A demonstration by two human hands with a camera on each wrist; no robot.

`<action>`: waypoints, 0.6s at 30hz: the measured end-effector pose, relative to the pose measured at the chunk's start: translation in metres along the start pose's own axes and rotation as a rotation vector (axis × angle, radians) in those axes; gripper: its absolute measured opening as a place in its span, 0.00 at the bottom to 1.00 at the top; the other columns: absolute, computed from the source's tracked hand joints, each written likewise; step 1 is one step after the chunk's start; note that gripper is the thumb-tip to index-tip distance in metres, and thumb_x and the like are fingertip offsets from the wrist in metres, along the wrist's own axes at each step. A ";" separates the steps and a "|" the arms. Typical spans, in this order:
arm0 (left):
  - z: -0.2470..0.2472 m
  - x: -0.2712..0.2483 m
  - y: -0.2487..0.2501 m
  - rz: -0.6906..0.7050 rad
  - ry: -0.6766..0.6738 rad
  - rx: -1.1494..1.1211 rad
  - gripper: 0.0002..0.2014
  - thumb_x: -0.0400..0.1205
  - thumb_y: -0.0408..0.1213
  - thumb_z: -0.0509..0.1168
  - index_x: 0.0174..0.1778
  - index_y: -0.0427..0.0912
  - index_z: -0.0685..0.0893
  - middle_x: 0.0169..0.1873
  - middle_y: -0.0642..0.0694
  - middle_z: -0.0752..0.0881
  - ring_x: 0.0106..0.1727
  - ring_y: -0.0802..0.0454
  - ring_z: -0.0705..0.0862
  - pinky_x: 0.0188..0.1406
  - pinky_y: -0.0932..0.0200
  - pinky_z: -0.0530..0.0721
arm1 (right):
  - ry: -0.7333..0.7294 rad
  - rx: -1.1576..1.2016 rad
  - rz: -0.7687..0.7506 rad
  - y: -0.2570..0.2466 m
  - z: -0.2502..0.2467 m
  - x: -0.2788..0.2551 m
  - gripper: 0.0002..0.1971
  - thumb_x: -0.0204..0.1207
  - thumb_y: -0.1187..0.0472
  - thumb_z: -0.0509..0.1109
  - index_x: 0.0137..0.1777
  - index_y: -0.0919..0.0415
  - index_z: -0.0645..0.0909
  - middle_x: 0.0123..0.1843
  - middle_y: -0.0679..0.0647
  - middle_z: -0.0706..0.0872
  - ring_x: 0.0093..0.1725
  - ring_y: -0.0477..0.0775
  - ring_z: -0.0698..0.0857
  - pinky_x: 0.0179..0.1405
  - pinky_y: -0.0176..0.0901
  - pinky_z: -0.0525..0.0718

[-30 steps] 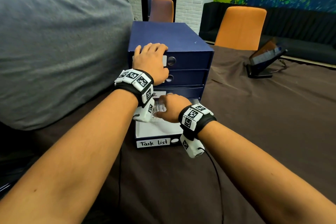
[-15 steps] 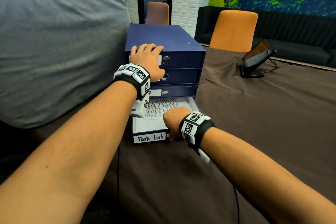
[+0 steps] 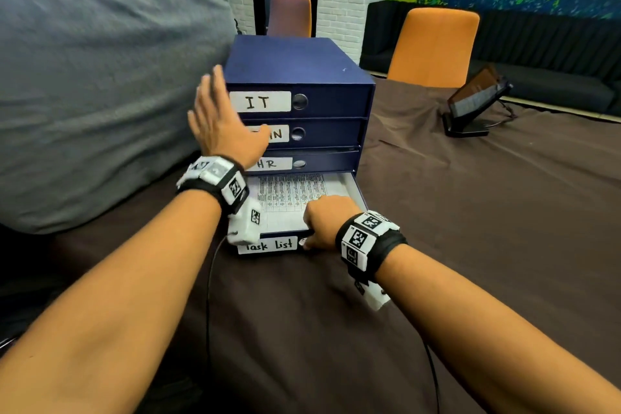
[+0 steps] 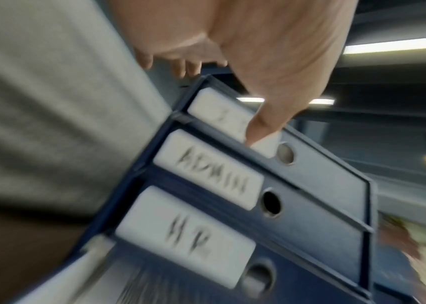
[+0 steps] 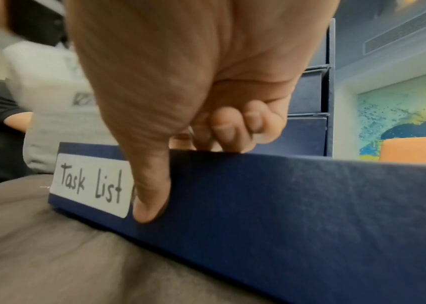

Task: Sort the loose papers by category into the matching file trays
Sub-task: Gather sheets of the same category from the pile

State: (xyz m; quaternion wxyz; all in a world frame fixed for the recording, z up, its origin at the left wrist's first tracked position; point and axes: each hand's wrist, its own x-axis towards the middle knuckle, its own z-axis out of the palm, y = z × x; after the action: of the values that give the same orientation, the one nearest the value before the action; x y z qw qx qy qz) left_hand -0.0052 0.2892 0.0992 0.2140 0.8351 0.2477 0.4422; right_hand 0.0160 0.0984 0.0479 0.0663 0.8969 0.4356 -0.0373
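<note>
While the "Task List" drawer (image 3: 268, 244) stands pulled out at the bottom of the blue file cabinet (image 3: 295, 64), its front edge is gripped by the right hand (image 3: 324, 222); a printed sheet (image 3: 289, 198) lies inside. The left hand (image 3: 223, 126) is held flat with straight fingers beside the upper drawers.

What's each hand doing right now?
Left hand: open, fingers straight, holding nothing.
Right hand: gripping the front of the Task List drawer.

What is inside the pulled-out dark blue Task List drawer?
A white printed sheet with table rows lies flat inside the drawer. The right hand covers its near corner; anything under the sheet is hidden.
</note>
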 end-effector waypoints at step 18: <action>0.024 -0.006 -0.061 -0.497 -0.618 -0.058 0.34 0.72 0.38 0.80 0.74 0.42 0.77 0.69 0.44 0.84 0.68 0.41 0.83 0.69 0.51 0.80 | -0.003 -0.136 -0.035 -0.012 -0.010 0.002 0.21 0.73 0.43 0.77 0.35 0.55 0.70 0.45 0.56 0.85 0.46 0.61 0.84 0.41 0.44 0.75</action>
State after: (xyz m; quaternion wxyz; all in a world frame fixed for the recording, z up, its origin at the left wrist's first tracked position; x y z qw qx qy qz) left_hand -0.0015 0.3298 0.0478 0.4023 0.8371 0.3535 0.1116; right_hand 0.0073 0.1088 0.0561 0.1269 0.8826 0.4525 -0.0102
